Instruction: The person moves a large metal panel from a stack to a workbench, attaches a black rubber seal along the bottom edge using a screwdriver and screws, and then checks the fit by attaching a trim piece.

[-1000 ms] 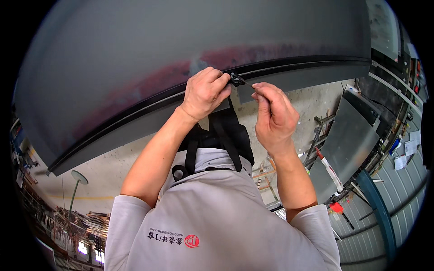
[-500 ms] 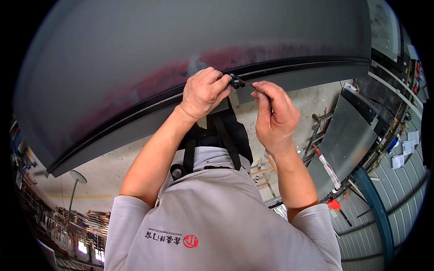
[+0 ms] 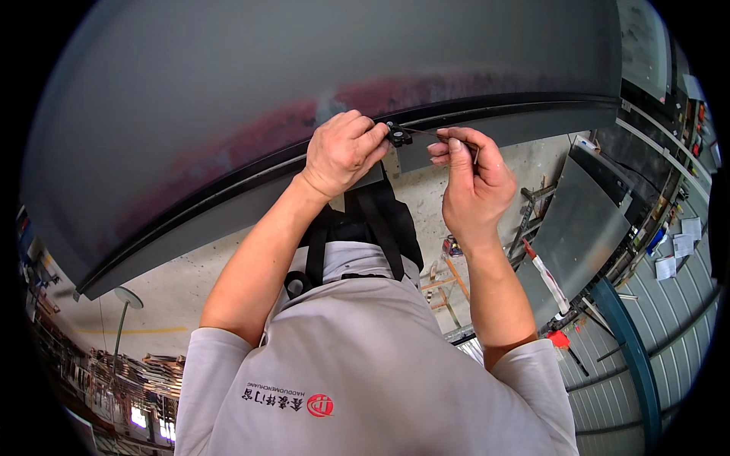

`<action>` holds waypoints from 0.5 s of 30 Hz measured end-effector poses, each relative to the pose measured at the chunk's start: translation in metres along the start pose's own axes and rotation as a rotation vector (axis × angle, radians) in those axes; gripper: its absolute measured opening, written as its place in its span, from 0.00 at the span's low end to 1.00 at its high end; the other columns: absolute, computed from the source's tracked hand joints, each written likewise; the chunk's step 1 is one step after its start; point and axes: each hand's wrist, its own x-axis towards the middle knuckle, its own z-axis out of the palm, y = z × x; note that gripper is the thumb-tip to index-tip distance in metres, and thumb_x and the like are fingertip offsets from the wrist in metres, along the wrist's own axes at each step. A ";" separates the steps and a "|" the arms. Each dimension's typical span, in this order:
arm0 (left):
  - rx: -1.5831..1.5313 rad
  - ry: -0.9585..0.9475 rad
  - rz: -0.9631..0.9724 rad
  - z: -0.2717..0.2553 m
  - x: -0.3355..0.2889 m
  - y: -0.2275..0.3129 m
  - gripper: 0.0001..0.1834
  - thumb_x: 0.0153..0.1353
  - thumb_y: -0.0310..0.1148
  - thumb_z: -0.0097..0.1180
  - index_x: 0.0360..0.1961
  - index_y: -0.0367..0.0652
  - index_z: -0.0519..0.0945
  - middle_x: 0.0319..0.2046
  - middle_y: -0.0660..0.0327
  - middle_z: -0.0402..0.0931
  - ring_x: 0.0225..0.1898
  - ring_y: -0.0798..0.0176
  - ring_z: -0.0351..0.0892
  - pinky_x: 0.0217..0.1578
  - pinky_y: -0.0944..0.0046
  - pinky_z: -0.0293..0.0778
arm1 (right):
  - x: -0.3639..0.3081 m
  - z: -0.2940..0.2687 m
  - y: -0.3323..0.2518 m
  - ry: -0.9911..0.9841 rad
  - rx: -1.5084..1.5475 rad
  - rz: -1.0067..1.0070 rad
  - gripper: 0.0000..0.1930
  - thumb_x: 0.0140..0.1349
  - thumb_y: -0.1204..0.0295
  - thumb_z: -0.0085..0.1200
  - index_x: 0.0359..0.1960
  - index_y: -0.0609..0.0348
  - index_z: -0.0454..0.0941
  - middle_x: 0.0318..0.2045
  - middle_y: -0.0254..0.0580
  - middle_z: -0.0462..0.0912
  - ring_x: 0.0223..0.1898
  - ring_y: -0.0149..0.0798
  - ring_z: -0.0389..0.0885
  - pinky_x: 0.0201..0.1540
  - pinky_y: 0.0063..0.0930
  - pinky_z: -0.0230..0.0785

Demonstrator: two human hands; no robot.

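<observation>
A large dark grey panel point(image 3: 426, 38) with a reddish smear along its near side fills the top of the view. At the black channel along its near edge sits a small black fitting point(image 3: 398, 135) with round parts. My left hand point(image 3: 344, 154) is closed, fingertips pinching this fitting's left side. To its right, my right hand point(image 3: 480, 186) grips a thin hex key point(image 3: 423, 132) between thumb and fingers. The key's long arm points left to the fitting; its bent short end shows beside my fingers. Whether the tip sits inside the fitting is too small to tell.
At the right, a grey sheet point(image 3: 582, 220) leans near a white tube with a red nozzle point(image 3: 546, 277). A teal beam point(image 3: 637, 357) stands before a corrugated wall. A stand with a round top point(image 3: 129, 298) and stacked profiles point(image 3: 141, 372) are at the lower left.
My right hand has moved a little right and turned, its fingers shifting along the hex key so more of the key shows. My left hand stays on the fitting.
</observation>
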 end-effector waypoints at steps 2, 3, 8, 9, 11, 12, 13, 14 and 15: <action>-0.004 0.004 0.000 0.000 0.000 0.000 0.16 0.42 0.25 0.68 0.36 0.40 0.80 0.25 0.61 0.72 0.26 0.57 0.72 0.25 0.59 0.69 | -0.001 0.000 -0.001 0.002 0.003 -0.001 0.05 0.66 0.83 0.50 0.39 0.67 0.79 0.33 0.43 0.83 0.33 0.30 0.85 0.36 0.22 0.78; -0.009 0.007 0.000 -0.001 0.000 0.000 0.16 0.42 0.25 0.68 0.36 0.40 0.80 0.25 0.61 0.72 0.26 0.57 0.72 0.25 0.60 0.69 | -0.002 0.000 -0.001 0.001 0.003 -0.001 0.05 0.66 0.83 0.50 0.39 0.67 0.79 0.33 0.43 0.83 0.33 0.30 0.85 0.36 0.22 0.78; -0.011 0.010 0.002 0.000 0.000 -0.001 0.16 0.43 0.25 0.68 0.35 0.39 0.80 0.25 0.61 0.72 0.26 0.57 0.72 0.26 0.60 0.69 | -0.001 -0.003 -0.004 -0.109 -0.192 -0.209 0.08 0.61 0.86 0.53 0.40 0.66 0.78 0.35 0.47 0.83 0.33 0.40 0.85 0.37 0.27 0.78; -0.013 0.012 0.005 0.000 0.000 -0.001 0.16 0.43 0.25 0.68 0.35 0.39 0.80 0.25 0.60 0.72 0.26 0.57 0.72 0.26 0.60 0.69 | -0.001 -0.004 -0.005 -0.109 -0.191 -0.209 0.08 0.61 0.86 0.53 0.40 0.66 0.78 0.35 0.47 0.83 0.33 0.40 0.85 0.37 0.27 0.78; -0.015 0.006 0.005 0.000 -0.001 -0.001 0.16 0.43 0.25 0.68 0.35 0.39 0.80 0.25 0.60 0.72 0.26 0.57 0.72 0.26 0.60 0.69 | -0.001 -0.007 -0.009 -0.256 -0.350 -0.433 0.11 0.55 0.87 0.56 0.39 0.66 0.77 0.35 0.50 0.82 0.35 0.48 0.84 0.38 0.32 0.78; -0.016 0.001 0.004 0.000 -0.001 -0.002 0.16 0.43 0.25 0.68 0.36 0.39 0.80 0.25 0.60 0.72 0.26 0.57 0.72 0.26 0.60 0.70 | 0.000 -0.006 -0.012 -0.268 -0.357 -0.462 0.12 0.51 0.87 0.59 0.38 0.65 0.77 0.34 0.51 0.82 0.35 0.51 0.83 0.38 0.35 0.77; -0.016 0.000 0.004 0.000 -0.001 -0.002 0.16 0.43 0.25 0.68 0.36 0.39 0.80 0.25 0.60 0.72 0.26 0.57 0.72 0.26 0.60 0.70 | 0.001 -0.007 -0.013 -0.268 -0.357 -0.462 0.12 0.51 0.87 0.59 0.38 0.65 0.77 0.34 0.51 0.82 0.35 0.51 0.83 0.38 0.35 0.77; -0.012 0.003 0.009 0.000 -0.001 -0.002 0.16 0.43 0.25 0.68 0.35 0.39 0.80 0.25 0.60 0.72 0.25 0.57 0.72 0.26 0.60 0.70 | 0.002 -0.008 -0.014 -0.257 -0.372 -0.465 0.11 0.51 0.87 0.60 0.37 0.65 0.77 0.33 0.51 0.82 0.34 0.50 0.83 0.37 0.35 0.76; -0.007 0.006 0.015 0.000 -0.001 -0.002 0.15 0.43 0.25 0.68 0.35 0.39 0.80 0.25 0.60 0.72 0.25 0.57 0.72 0.26 0.60 0.70 | 0.003 -0.008 -0.015 -0.245 -0.387 -0.468 0.10 0.52 0.86 0.60 0.35 0.65 0.77 0.33 0.50 0.82 0.33 0.49 0.83 0.36 0.35 0.76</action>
